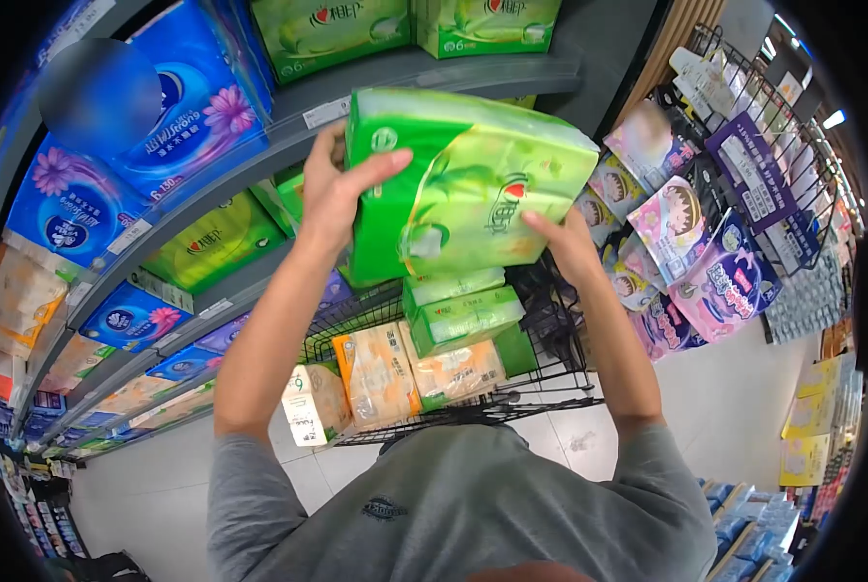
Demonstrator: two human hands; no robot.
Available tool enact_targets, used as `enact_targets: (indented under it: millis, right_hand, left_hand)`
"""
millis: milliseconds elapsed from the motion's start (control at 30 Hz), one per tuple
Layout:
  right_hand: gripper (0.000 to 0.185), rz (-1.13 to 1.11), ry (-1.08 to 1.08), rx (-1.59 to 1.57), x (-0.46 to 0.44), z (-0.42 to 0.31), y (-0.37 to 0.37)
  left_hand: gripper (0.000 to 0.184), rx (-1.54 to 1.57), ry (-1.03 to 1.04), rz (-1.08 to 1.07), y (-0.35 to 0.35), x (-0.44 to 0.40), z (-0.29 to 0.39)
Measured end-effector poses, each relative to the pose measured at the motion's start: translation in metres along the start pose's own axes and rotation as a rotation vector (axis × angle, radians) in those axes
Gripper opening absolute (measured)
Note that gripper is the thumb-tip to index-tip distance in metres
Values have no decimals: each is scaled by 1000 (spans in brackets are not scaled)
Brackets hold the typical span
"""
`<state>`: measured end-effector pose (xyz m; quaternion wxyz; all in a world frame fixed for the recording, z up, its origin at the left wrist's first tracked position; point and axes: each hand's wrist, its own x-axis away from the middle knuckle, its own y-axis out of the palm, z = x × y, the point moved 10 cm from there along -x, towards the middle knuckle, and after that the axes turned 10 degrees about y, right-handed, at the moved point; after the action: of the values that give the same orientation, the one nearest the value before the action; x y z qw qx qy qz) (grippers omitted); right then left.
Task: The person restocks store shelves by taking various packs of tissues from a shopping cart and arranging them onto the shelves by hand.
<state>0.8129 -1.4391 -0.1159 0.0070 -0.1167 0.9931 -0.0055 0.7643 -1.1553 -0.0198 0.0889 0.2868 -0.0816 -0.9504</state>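
Green tissue pack (473,189) up in the air, two-handed grip, over the wire cart (492,413) and in front of the shelf (434,81). Left hand (335,189): thumb parted from the fingers, laid on the printed front near the left end; fingers wrap the edge, tips hidden behind. Right hand (572,242): thumb on the front by the lower right corner, fingers mostly behind, so I can't tell their full spread. Both hands have hold of the pack, each gapped to about its thickness.

Cart holds cream-and-orange packs (371,371) side by side, plus smaller green-and-white packs (468,318) stacked right below the held one. Grey shelving curves along the left: blue packs (196,107) at upper left, more green packs (332,37) on the tier beyond the hands. Pink packs (720,281) hang on a rack to the right. Pale tiled floor (153,495). Person wears a grey T-shirt (444,504).

Pack orientation: long axis runs left to right across the body, hand to hand, with its far edge sloping toward the right hand. Broad printed face looks back at the wearer.
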Motion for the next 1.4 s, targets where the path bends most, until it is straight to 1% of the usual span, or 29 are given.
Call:
enact_targets:
  millis: [67, 133, 200, 233, 267, 333, 367, 400, 467, 500, 533, 600, 700, 733, 800, 833, 867, 933, 1000, 1067, 1100, 1167, 1200, 1233, 1267, 1300, 1333, 1367, 1400]
  right_hand:
    - [52, -28, -34, -176, -15, -40, 10]
    - [49, 31, -160, -165, -30, -87, 9]
    - [41, 19, -337, -95, -44, -135, 11]
    - [39, 22, -417, -42, -50, -156, 12]
    - [36, 25, -497, 13, -54, -177, 13]
    - [39, 83, -683, 65, -60, -213, 16]
    - [47, 99, -684, 77, -65, -224, 21]
    - [47, 91, -682, 72, -76, -229, 27]
    - [44, 130, -766, 164, -79, -248, 46]
    - [23, 77, -800, 77, -73, -258, 59]
    - [23, 71, -801, 73, -84, -257, 61]
    - [47, -13, -692, 185, -134, -244, 77]
    - [49, -51, -668, 195, -164, -229, 94]
    - [50, -59, -642, 227, -173, -226, 99]
    - [57, -54, -600, 187, -212, -203, 103]
    - [64, -39, -535, 210, -222, -194, 105]
    - [64, -42, -537, 213, -231, -190, 107]
    - [74, 13, -415, 323, -257, -174, 111]
    - [74, 77, -454, 417, -269, -176, 110]
    - [72, 231, -318, 778, -267, -177, 109]
    - [72, 225, -311, 784, -259, -180, 109]
    - [66, 270, -199, 1096, -242, -177, 105]
    - [66, 274, -193, 1095, -242, -171, 102]
    - [59, 312, -306, 1141, -238, -173, 104]
    - [52, 349, -420, 1185, -235, -174, 107]
    - [52, 352, -414, 1183, -237, -168, 107]
    - [46, 241, -472, 1186, -237, -161, 120]
    - [41, 129, -529, 1187, -236, -154, 133]
    - [41, 128, -526, 1188, -237, -151, 134]
  left_hand:
    - [72, -148, 220, -8, 8, -21, 46]
    - [78, -188, 290, -111, 20, -40, 81]
    - [85, -438, 423, -206, 28, -57, 110]
    - [92, -658, 399, -224, 21, -70, 112]
    - [48, -735, 456, -249, 23, -74, 124]
    - [46, -790, 409, -276, 17, -82, 134]
    - [43, -750, 425, -295, 14, -85, 138]
    - [43, -758, 421, -290, 6, -90, 135]
    - [42, -817, 433, -167, -14, -101, 137]
    - [42, -842, 436, -122, -19, -102, 139]
    - [42, -848, 436, -118, -22, -106, 135]
    - [47, -890, 459, -16, -45, -118, 124]
    - [60, -912, 549, 116, -75, -132, 101]
    - [60, -897, 564, 128, -73, -136, 97]
    - [72, -894, 455, 257, -84, -134, 78]
    - [71, -857, 476, 269, -83, -135, 71]
    - [71, -856, 477, 273, -86, -138, 62]
    - [66, -943, 514, 324, -93, -146, 50]
    - [68, -972, 536, 322, -100, -159, 40]
    - [72, -1078, 305, 368, -102, -164, 23]
    - [76, -1107, 236, 356, -99, -161, 18]
    - [75, -1167, 294, 373, -91, -142, 15]
    - [74, -1227, 363, 388, -83, -131, 17]
    - [69, -1300, 601, 402, -65, -111, 30]
    - [69, -1299, 601, 395, -55, -100, 33]
    - [65, -1361, 537, 341, -42, -94, 36]
    - [61, -1421, 471, 285, -33, -95, 38]
    - [49, -1386, 316, 255, -37, -101, 29]
    - [49, -1385, 314, 253, -38, -104, 27]
